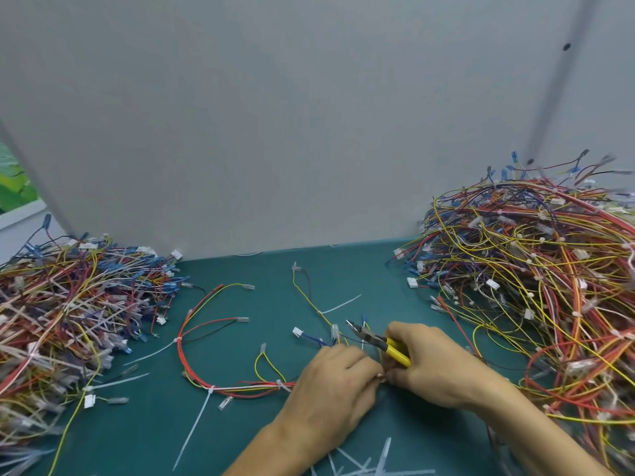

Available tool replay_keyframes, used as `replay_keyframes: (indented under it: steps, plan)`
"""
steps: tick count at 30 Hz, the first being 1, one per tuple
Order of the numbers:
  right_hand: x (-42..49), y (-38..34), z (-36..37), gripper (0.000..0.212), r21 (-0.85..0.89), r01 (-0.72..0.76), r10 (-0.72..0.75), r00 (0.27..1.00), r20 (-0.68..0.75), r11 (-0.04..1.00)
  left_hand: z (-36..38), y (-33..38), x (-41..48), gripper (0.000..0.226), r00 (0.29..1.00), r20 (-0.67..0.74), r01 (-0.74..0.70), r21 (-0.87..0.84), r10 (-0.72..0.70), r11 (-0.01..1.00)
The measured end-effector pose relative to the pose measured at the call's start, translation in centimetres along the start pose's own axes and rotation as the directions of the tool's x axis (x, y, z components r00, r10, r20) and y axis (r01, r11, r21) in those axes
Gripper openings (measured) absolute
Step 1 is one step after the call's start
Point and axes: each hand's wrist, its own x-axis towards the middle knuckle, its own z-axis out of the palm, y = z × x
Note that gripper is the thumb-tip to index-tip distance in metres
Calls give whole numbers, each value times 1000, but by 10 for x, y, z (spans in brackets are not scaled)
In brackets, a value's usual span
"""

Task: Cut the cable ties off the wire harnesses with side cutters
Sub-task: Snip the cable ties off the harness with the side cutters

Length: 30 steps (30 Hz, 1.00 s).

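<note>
On the green mat point(137, 424), their right hand point(436, 365) grips yellow-handled side cutters point(374, 340), left hand point(333, 383) pinching a wire harness point(247, 389).

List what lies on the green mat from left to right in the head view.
Left pile of harnesses → loose harness → left hand, holding that harness → side cutters → right hand, gripping the cutters → right pile of harnesses.

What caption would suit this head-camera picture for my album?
Right hand grips yellow side cutters while left hand holds a wire harness on the green mat.
</note>
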Motion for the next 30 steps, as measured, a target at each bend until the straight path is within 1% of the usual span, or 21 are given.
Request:
replay_keyframes:
  steps: [2, 4, 6, 9, 11, 13, 16, 18, 20, 21, 23, 25, 27, 30]
  plan:
    - [0, -2, 1, 14, -7, -38, 38, 999, -40, 999, -4, -1, -2, 17, 996, 26, 89, -106, -87, 990]
    - [0, -3, 0, 21, -31, -88, 86, 994, -60, 996, -8, -2, -2, 14, 982, 28, 190, -238, -189, 952]
    - [0, -3, -1, 29, -46, -121, 118, 991, -68, 992, -11, -4, -3, 10, 956, 2, 275, -361, -295, 891]
    - [0, -3, -2, 37, -70, -107, 104, 993, -48, 992, -11, -5, -3, 11, 900, 7, 383, -492, -436, 782]
    - [-2, -3, -5, 38, -76, -64, 61, 997, -41, 995, -10, -6, -2, 13, 856, 62, 450, -577, -513, 681]
    - [-4, -4, -11, 32, -80, 25, -31, 997, -75, 996, -10, -9, 0, 12, 828, 116, 488, -630, -548, 604]
    - [-11, -8, -21, 15, -77, 160, -173, 962, -210, 984, -10, -12, 1, 16, 798, 194, 528, -681, -571, 507]
    - [-15, -10, -29, 13, -145, 171, -207, 937, -280, 974, -10, -12, 2, 16, 797, 210, 540, -667, -566, 513]
    - [-20, -8, -35, 14, -247, 133, -202, 940, -277, 960, -8, -10, 2, 16, 801, 208, 543, -647, -562, 535]
    - [-23, -7, -37, 13, -300, 109, -186, 952, -243, 948, -8, -9, 2, 16, 800, 209, 545, -645, -562, 536]
    - [-27, -3, -37, 10, -417, 72, -138, 982, -131, 906, -9, -8, 2, 16, 798, 214, 548, -647, -563, 530]
    - [-28, 1, -33, 8, -499, 59, -88, 996, -35, 864, -10, -7, 2, 16, 800, 215, 545, -652, -560, 528]
    - [-29, 4, -28, 9, -545, 50, -58, 998, 3, 837, -11, -6, 3, 16, 802, 213, 540, -657, -558, 526]
    - [-28, 7, -23, 16, -569, 39, -49, 999, -1, 822, -12, -5, 3, 16, 802, 215, 541, -656, -557, 526]
